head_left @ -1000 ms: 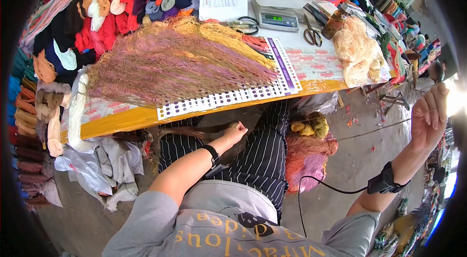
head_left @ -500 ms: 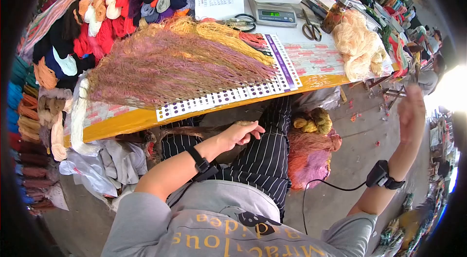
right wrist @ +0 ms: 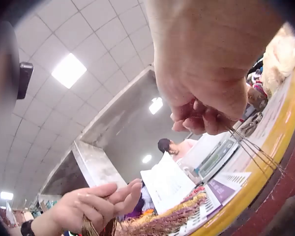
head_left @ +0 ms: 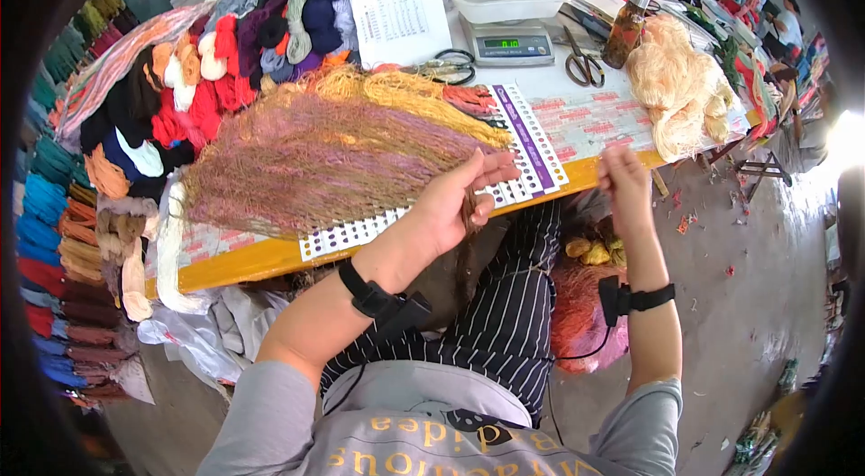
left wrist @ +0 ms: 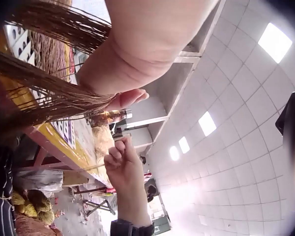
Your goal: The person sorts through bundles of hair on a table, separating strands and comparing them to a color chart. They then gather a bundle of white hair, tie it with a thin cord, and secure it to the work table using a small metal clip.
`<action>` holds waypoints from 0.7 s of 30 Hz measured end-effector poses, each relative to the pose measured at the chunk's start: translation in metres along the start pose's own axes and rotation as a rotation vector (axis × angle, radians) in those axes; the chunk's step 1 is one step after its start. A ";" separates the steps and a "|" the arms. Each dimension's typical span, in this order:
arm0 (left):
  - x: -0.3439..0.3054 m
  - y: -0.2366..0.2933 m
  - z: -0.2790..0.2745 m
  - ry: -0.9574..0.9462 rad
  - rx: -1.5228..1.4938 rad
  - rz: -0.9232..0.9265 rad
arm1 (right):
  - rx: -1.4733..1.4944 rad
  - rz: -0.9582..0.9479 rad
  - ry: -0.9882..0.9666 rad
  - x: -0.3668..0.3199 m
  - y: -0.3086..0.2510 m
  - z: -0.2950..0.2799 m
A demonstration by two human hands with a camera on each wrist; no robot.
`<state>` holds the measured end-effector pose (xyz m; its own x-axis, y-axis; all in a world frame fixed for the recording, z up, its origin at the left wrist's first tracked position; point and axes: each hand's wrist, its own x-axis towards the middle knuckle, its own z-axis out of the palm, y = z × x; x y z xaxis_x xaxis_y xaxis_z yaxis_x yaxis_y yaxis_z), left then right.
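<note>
My left hand [head_left: 461, 196] is raised at the table's front edge and grips a bundle of brown threads [head_left: 469, 216] that hangs down from it. In the left wrist view the thread bundle [left wrist: 44, 93] fans out under the palm. A little to the right, my right hand [head_left: 622, 177] has its fingers curled and pinches a few thin strands [right wrist: 255, 150] that run away from its fingertips. In the right wrist view the left hand [right wrist: 101, 204] holds the bundle between thumb and fingers. Behind both hands a wide spread of purple and yellow yarn [head_left: 333, 151] lies on the table.
A colour chart strip [head_left: 533, 135] lies along the yellow table edge [head_left: 270, 255]. Behind it are a scale [head_left: 505, 43], scissors [head_left: 584, 68], a jar [head_left: 628, 30], a printed sheet [head_left: 396, 3] and cream yarn [head_left: 685, 88]. Coloured skeins [head_left: 180, 88] pile at the left. Orange-pink yarn [head_left: 577, 314] lies on the floor.
My left hand has risen from the lap to the table edge with the brown bundle. My right hand has swung in from far out on the right to beside it.
</note>
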<state>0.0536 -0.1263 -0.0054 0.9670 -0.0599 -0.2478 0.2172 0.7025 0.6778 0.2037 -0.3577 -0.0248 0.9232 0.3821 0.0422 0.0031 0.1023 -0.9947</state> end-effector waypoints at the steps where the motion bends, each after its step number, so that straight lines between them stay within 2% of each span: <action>1: 0.006 -0.003 0.001 0.038 -0.019 -0.045 | -0.029 0.028 -0.035 0.003 0.006 0.010; 4: 0.020 -0.010 0.002 0.093 -0.024 -0.124 | -0.188 0.029 -0.227 0.017 0.023 0.020; 6: 0.025 -0.012 0.004 0.109 0.015 -0.138 | -0.455 -0.243 -0.297 0.019 0.024 0.021; 7: 0.026 -0.013 0.006 0.128 0.089 -0.090 | -0.683 -0.419 -0.327 0.016 0.016 0.024; 8: 0.027 -0.017 0.010 0.132 0.091 -0.088 | -0.679 -0.420 -0.329 0.010 0.005 0.028; 10: 0.027 -0.024 0.022 0.013 0.265 0.097 | -0.668 -0.581 -0.419 -0.006 -0.020 0.041; 12: 0.028 -0.024 0.025 -0.048 0.269 0.042 | -0.655 -0.577 -0.466 -0.009 -0.023 0.040; 14: 0.031 -0.028 0.018 -0.301 0.121 -0.136 | 0.229 0.001 -0.460 -0.011 -0.026 0.036; 15: 0.028 -0.028 0.020 -0.303 0.175 -0.167 | 0.513 0.012 -0.455 -0.012 -0.033 0.035; 16: 0.028 -0.032 0.019 -0.303 0.175 -0.172 | 0.515 0.014 -0.451 -0.009 -0.029 0.027; 18: 0.026 -0.039 0.013 -0.284 0.347 -0.162 | 1.267 0.214 -0.456 -0.001 -0.022 0.010; 19: 0.026 -0.040 0.010 -0.284 0.359 -0.175 | 1.200 0.198 -0.279 -0.002 -0.027 0.010; 20: 0.024 -0.042 0.008 -0.282 0.359 -0.175 | 1.201 0.199 -0.280 0.001 -0.026 0.009; 21: 0.019 -0.037 0.014 -0.193 0.441 -0.140 | 0.860 0.084 -0.168 0.004 -0.023 0.007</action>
<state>0.0653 -0.1636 -0.0254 0.9224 -0.2914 -0.2535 0.3427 0.3144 0.8853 0.2049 -0.3523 -0.0010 0.8383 0.5426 0.0531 -0.4152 0.6986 -0.5827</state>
